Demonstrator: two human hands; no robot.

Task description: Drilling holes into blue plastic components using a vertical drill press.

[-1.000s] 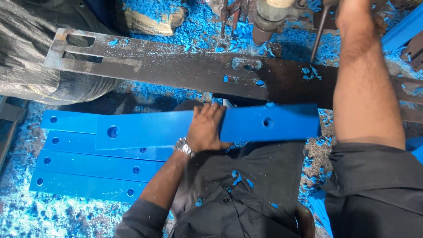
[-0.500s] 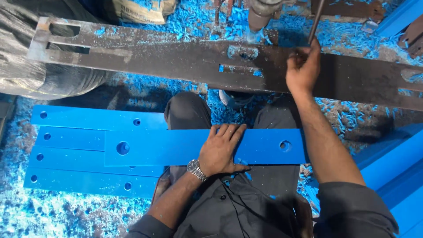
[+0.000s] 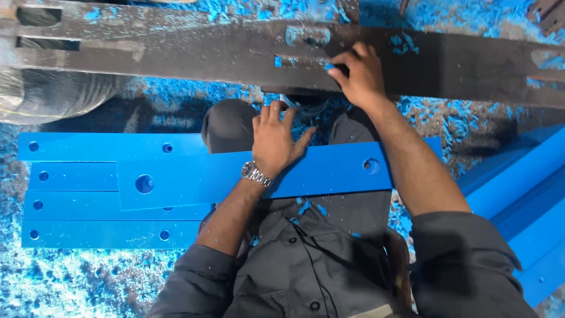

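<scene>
A long blue plastic strip with drilled holes lies across my lap. My left hand, a metal watch on its wrist, rests flat on the strip with fingers spread. My right hand reaches forward to the dark metal machine bed, fingertips touching blue shavings beside a slot in the bed. Neither hand grips anything.
A stack of several more blue strips lies on the floor to my left. More blue strips lean at the right. Blue shavings cover the floor. A grey sack-like bundle sits at far left under the bed.
The right hand has come down from the machine's upper part to the slot in the bed. The left hand stays on the strip, which has shifted slightly on my lap.
</scene>
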